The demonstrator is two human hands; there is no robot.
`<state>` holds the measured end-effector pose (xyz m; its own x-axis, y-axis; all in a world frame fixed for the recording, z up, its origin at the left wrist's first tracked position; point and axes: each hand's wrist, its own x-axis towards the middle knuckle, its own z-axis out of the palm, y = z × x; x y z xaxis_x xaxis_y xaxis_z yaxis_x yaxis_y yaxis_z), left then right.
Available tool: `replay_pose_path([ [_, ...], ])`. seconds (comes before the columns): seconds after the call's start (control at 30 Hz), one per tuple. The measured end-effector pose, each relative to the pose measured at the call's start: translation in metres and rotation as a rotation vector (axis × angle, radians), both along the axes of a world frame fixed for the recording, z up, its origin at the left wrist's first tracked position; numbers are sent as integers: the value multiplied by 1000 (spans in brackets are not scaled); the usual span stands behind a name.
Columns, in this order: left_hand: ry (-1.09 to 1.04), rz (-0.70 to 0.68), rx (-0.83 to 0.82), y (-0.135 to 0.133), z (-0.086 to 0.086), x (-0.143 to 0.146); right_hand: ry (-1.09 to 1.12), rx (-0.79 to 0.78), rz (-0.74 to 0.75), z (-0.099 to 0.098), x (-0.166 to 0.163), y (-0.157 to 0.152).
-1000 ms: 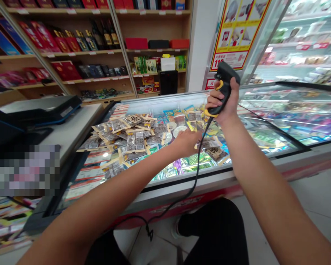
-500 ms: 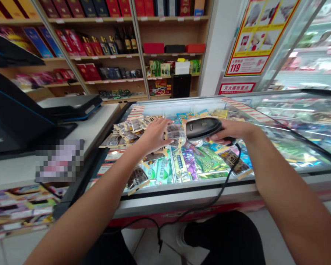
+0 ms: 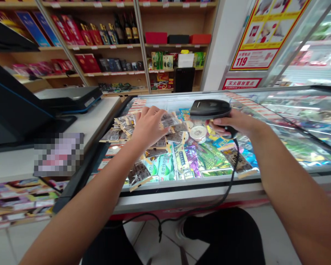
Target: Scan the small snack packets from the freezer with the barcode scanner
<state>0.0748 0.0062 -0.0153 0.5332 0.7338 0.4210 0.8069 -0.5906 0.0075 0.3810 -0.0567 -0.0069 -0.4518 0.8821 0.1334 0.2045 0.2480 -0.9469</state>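
My right hand (image 3: 233, 123) grips a black barcode scanner (image 3: 209, 109), its head turned left and held just above the glass lid of a chest freezer (image 3: 187, 187). The scanner's black cable (image 3: 228, 180) hangs over the freezer's front edge. My left hand (image 3: 147, 125) rests palm down with fingers spread on a heap of small clear snack packets (image 3: 127, 127) lying on the lid. The scanner's head sits close to the right of that hand, above packets near a round white tub (image 3: 198, 132).
A white counter (image 3: 93, 121) stands on the left with a black register screen (image 3: 13, 110) and a flat black device (image 3: 68, 98). Wooden shelves of boxes and bottles (image 3: 107, 35) fill the back wall. A glass-door cooler (image 3: 311, 44) stands at the right. My dark-trousered legs show below.
My right hand brought the scanner down from held high to level over the lid. My left hand shifted left across the packets. The camera view swung a little left.
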Motion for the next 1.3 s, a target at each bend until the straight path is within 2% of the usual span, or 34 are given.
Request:
replay_pose_path([
  [0.13,21,230,73,0,3,-5,335,5,-148,5,7,4],
  [0.23,56,276,53,-1,0,-5,511,1,-203,15,27,3],
  [0.4,79,155,72,-10,-11,5,674,75,-252,19,72,-1],
  [0.53,157,3,97,-19,-22,14,837,193,-306,2,95,-2],
  [0.67,189,-45,106,-24,-27,17,936,219,-273,-21,118,-15],
  [0.87,205,-101,144,-34,-31,23,926,238,-520,-36,163,-63],
  [1.0,214,-240,141,-43,-37,32,818,214,-456,-43,192,-105],
  [1.07,222,-361,98,-49,-38,39,827,210,-505,-51,208,-125],
  [1.2,279,-771,-98,-72,-36,58,953,245,-788,-70,235,-147],
  [1.3,337,-988,-240,-92,-39,82,883,224,-1043,-78,232,-139],
])
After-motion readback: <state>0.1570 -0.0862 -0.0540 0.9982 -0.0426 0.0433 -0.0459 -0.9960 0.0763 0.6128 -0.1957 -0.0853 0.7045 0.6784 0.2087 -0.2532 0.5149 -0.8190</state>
